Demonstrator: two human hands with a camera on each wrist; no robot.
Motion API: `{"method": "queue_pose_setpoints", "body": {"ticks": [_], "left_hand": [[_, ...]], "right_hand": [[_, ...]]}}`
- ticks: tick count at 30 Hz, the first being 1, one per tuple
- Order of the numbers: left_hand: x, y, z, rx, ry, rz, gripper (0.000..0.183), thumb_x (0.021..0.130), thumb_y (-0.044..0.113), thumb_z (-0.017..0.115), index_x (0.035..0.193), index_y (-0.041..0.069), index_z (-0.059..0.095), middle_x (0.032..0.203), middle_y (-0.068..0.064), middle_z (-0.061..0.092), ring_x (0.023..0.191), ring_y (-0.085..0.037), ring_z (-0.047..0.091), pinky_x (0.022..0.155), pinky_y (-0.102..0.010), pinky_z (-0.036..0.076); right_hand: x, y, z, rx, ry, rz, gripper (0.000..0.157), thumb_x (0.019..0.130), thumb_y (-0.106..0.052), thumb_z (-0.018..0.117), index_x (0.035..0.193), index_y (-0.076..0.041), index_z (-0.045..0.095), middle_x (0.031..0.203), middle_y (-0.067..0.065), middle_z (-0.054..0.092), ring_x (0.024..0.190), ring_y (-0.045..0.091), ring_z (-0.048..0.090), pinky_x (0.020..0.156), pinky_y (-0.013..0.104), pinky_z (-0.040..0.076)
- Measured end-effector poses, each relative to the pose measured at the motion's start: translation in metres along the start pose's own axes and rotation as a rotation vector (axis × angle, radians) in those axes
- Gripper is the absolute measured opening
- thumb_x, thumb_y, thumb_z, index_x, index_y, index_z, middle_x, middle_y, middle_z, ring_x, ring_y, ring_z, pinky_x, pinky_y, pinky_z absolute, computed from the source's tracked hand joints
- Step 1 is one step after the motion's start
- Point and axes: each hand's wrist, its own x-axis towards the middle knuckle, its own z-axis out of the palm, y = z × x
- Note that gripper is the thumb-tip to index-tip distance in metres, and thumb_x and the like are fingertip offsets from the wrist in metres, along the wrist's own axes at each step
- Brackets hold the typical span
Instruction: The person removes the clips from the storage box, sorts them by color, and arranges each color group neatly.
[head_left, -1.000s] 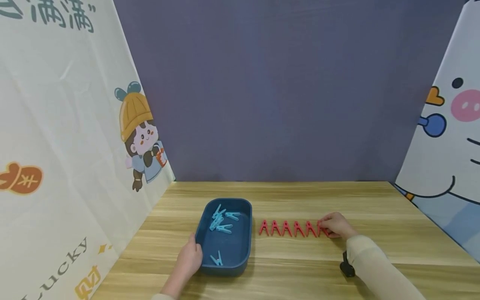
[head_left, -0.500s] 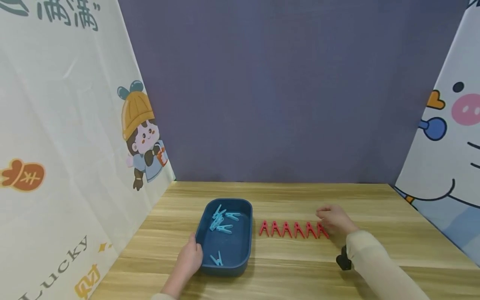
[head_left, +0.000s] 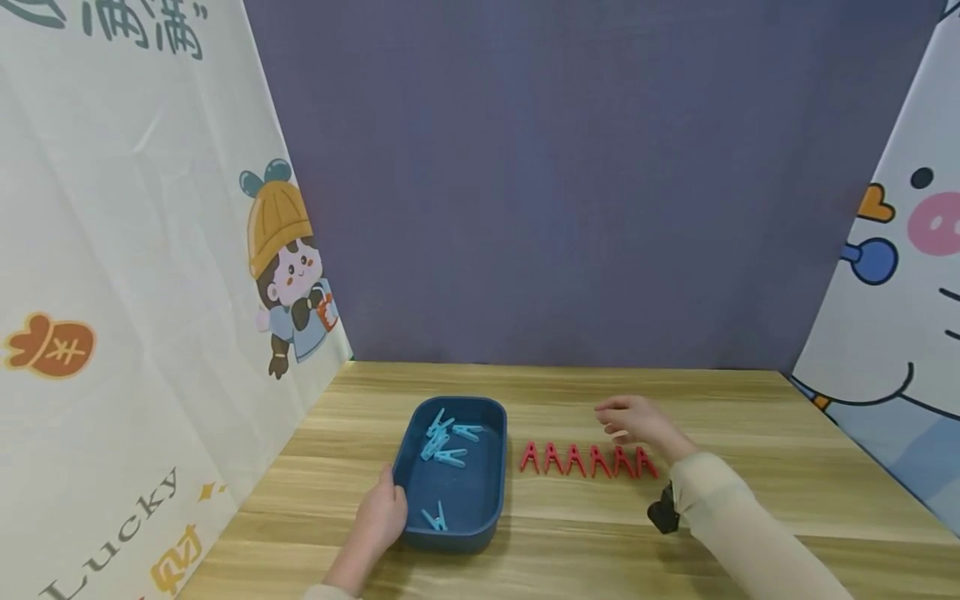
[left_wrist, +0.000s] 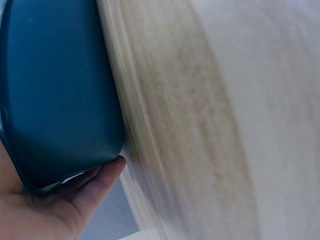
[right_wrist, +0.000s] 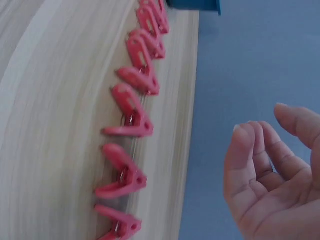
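Blue pegs lie in the tray, lower centre; red pegs line up to its right. The left hand grips the tray's side; the right hand, empty and loosely bent, hovers near the row. Light single pinches should serve, clearing the tray's wall; tabletop below the row offers room.

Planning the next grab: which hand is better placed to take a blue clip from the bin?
Probably the right hand: it's empty and apart from the red clips, while the left hand grips the bin.
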Motion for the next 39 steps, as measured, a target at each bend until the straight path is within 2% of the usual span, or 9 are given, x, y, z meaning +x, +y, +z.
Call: {"method": "queue_pose_setpoints", "body": {"ticks": [7,12,20,24,31,39], "left_hand": [[0.000,0.000,0.000,0.004,0.004,0.007,0.048,0.093,0.005,0.033,0.132,-0.022,0.024,0.125,-0.040,0.039,0.114,-0.048,0.043,0.090,-0.055,0.040],[-0.001,0.000,0.000,0.006,0.015,0.015,0.047,0.092,0.004,0.032,0.130,-0.023,0.025,0.122,-0.041,0.042,0.111,-0.048,0.045,0.088,-0.055,0.042],[-0.002,0.001,-0.001,0.014,0.031,0.032,0.045,0.091,0.003,0.032,0.128,-0.024,0.028,0.116,-0.042,0.045,0.107,-0.049,0.049,0.086,-0.054,0.043],[-0.002,0.000,0.000,0.006,0.028,0.032,0.046,0.091,0.003,0.031,0.128,-0.024,0.027,0.117,-0.042,0.045,0.107,-0.049,0.048,0.086,-0.055,0.043],[-0.001,0.001,-0.001,0.002,0.021,0.021,0.046,0.091,0.003,0.031,0.129,-0.023,0.027,0.118,-0.042,0.044,0.108,-0.049,0.047,0.086,-0.055,0.042],[-0.001,0.002,-0.001,0.001,0.016,0.013,0.046,0.092,0.004,0.031,0.129,-0.023,0.027,0.120,-0.042,0.042,0.110,-0.049,0.045,0.088,-0.055,0.041]], "right_hand": [[0.001,-0.009,0.007,0.020,-0.034,-0.034,0.040,0.092,-0.020,0.055,0.124,0.006,0.051,0.117,0.022,0.055,0.095,0.030,0.058,0.077,0.043,0.052],[0.001,-0.014,0.010,0.026,-0.041,-0.032,0.041,0.092,-0.021,0.056,0.123,0.005,0.051,0.117,0.020,0.054,0.092,0.025,0.058,0.076,0.041,0.052],[0.001,-0.023,0.017,0.031,-0.042,-0.043,0.040,0.092,-0.019,0.055,0.123,0.006,0.051,0.118,0.022,0.053,0.097,0.033,0.057,0.079,0.045,0.051],[0.002,-0.024,0.019,0.030,-0.044,-0.049,0.038,0.092,-0.018,0.055,0.122,0.005,0.052,0.118,0.024,0.052,0.090,0.025,0.059,0.078,0.044,0.052],[0.004,-0.026,0.021,0.029,-0.047,-0.057,0.037,0.092,-0.018,0.056,0.121,0.004,0.053,0.115,0.020,0.055,0.086,0.022,0.059,0.074,0.040,0.053],[0.006,-0.029,0.024,0.025,-0.055,-0.066,0.036,0.092,-0.018,0.056,0.120,0.003,0.054,0.114,0.017,0.056,0.087,0.023,0.058,0.076,0.044,0.052]]}}
